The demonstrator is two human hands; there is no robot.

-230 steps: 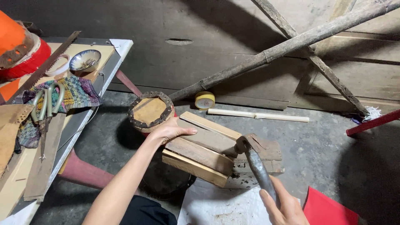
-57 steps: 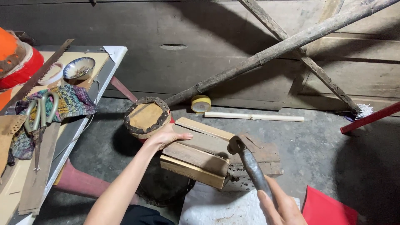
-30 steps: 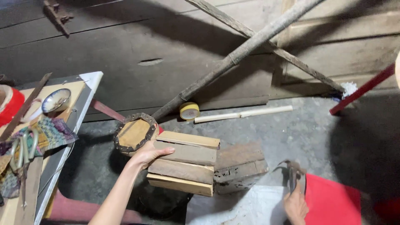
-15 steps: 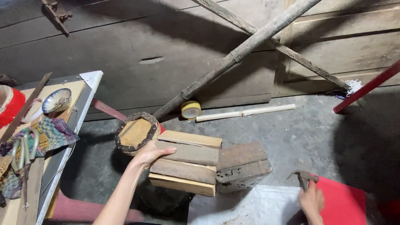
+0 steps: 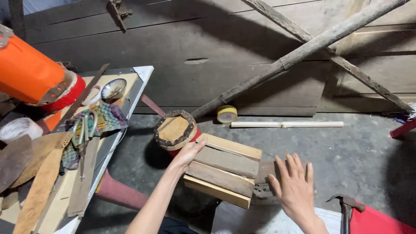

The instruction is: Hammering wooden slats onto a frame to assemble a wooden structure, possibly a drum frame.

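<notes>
Two hands: we see both open, neither gripping anything.
Left hand (image 5: 187, 152): fingers spread flat on the near end of the planks (image 5: 225, 169), just beside the drum (image 5: 175, 130).
Right hand (image 5: 294, 186): palm down, fingers splayed over the dark block (image 5: 265, 182) at the planks' right end.
Planks: stacked between our hands, on the floor in front of the wooden wall.
Hammer (image 5: 346, 208): lying at the red mat (image 5: 381, 223), just right of the right hand.
Change: earlier the right hand held the hammer; half a second ago it was down at the mat; now it is empty and back at the block. The left hand has stayed put.
</notes>
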